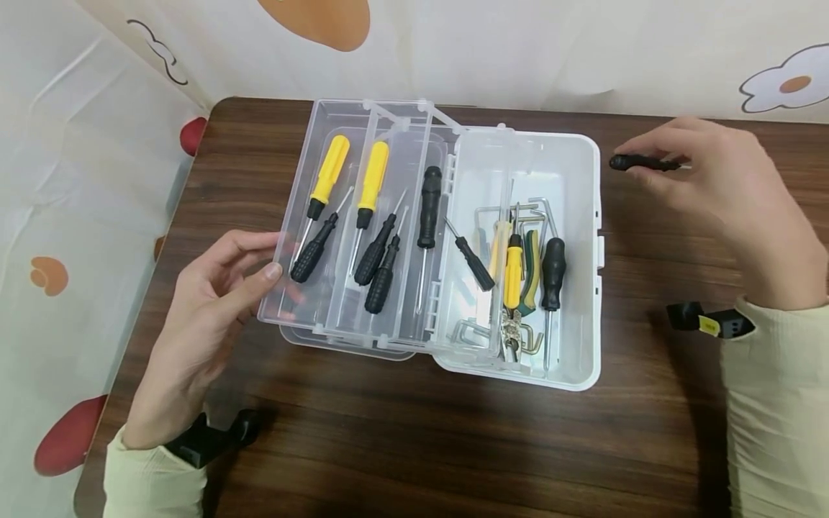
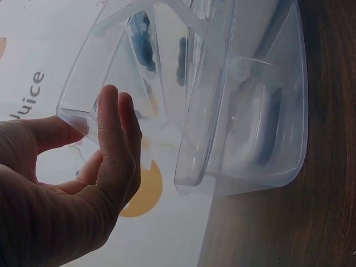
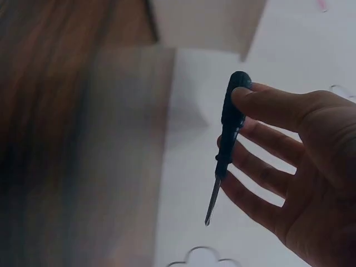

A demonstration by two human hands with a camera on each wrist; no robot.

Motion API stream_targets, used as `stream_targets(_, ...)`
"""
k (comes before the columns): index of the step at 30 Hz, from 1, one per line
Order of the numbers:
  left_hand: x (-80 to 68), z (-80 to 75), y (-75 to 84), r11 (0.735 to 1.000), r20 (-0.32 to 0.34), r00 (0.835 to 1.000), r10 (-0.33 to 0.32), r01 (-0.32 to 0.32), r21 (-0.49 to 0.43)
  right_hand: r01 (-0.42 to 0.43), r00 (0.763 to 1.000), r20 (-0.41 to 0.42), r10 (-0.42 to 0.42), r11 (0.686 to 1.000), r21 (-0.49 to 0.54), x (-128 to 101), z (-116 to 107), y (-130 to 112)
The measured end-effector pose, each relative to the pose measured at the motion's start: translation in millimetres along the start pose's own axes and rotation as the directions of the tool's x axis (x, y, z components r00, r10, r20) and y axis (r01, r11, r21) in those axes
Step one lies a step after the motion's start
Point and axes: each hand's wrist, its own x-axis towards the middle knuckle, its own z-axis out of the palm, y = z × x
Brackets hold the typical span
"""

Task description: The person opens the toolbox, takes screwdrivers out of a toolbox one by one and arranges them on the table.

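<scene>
From the head camera, a clear plastic toolbox [image 1: 586, 237] sits open on a dark wooden table [image 1: 401, 446], its fold-out tray [image 1: 304, 316] swung to the left and holding yellow-handled screwdrivers [image 1: 328, 176] and black-handled ones. The left hand [image 1: 207, 309] grips the tray's left edge, thumb on top and fingers underneath. To the right of the box, raised above the table, the right hand [image 1: 719, 187] pinches a small black screwdriver [image 1: 641, 163] between thumb and fingers. From the left wrist camera, the left hand [image 2: 83, 183] has its fingers extended against the corner of the transparent tray [image 2: 167, 83]. From the right wrist camera, the right hand [image 3: 295, 167] holds the black screwdriver [image 3: 229, 133] upright, thumb on the handle's top and the metal tip pointing down.
</scene>
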Motion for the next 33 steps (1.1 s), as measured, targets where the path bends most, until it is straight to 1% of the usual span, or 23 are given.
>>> stream_targets(3, 0.1, 0.0, 0.0, 1.000, 0.001, 1.000, -0.002, 0.002, -0.003, -0.025, 0.998, 0.059, 0.028, 0.999, -0.042, 4, 5, 13)
stream_targets(6, 0.4, -0.1, -0.1, 1.000, 0.003, 1.000, -0.001, 0.001, -0.007, -0.048, 0.993, 0.106, 0.054, 0.997, -0.058, 6, 8, 24)
stream_targets(9, 0.8, 0.0, -0.1, 1.000, 0.001, 1.000, 0.001, -0.001, -0.011, -0.060, 0.988, 0.136, 0.068, 0.996, -0.061, 8, 12, 31)
stream_targets(11, 0.9, 0.1, -0.1, 1.000, 0.001, 1.000, 0.002, -0.002, -0.016, -0.065, 0.987, 0.145, 0.074, 0.996, -0.062, 8, 14, 35)
stream_targets(16, 0.8, -0.3, -0.3, 1.000, -0.003, 1.000, 0.002, -0.002, -0.021, -0.047, 0.987, 0.150, 0.057, 0.997, -0.068, 10, 17, 38)
stream_targets(23, -0.4, -1.2, -1.5, 1.000, -0.008, 1.000, 0.000, 0.000, -0.018, -0.057, 0.984, 0.167, 0.070, 0.995, -0.083, 10, 12, 31)
stream_targets(26, -0.8, -1.5, -1.9, 1.000, -0.009, 1.000, -0.002, 0.002, -0.018, -0.016, 0.992, 0.123, 0.026, 0.997, -0.079, 8, 7, 22)
stream_targets(29, -1.1, -1.9, -2.1, 1.000, -0.009, 1.000, -0.003, 0.002, -0.019, 0.063, 0.996, 0.066, -0.058, 0.995, -0.073, 7, 3, 8)
stream_targets(33, -1.6, -2.0, -2.1, 1.000, -0.010, 1.000, -0.001, 0.000, -0.020, 0.188, 0.982, 0.007, -0.187, 0.982, -0.029, 3, -2, -17)
